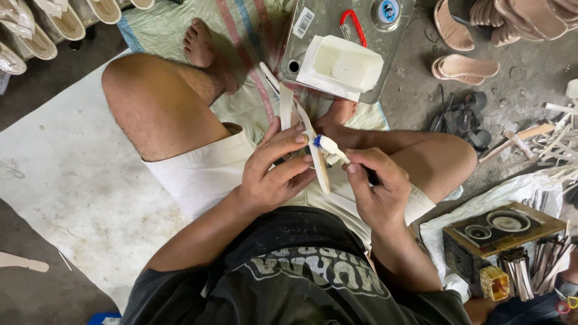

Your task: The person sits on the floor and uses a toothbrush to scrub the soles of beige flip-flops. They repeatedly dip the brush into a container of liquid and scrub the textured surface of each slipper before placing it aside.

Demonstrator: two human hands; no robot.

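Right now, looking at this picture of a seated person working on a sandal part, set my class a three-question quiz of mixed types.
1. True or false: the left hand holds the pale sandal sole edge-up over the lap.
2. Multiple choice: the right hand holds a) a hammer b) a glue-coated brush c) scissors.
3. Fill in: the white open tub sits on a metal ____ lying flat beyond the feet.

Key: 1 true; 2 b; 3 can.
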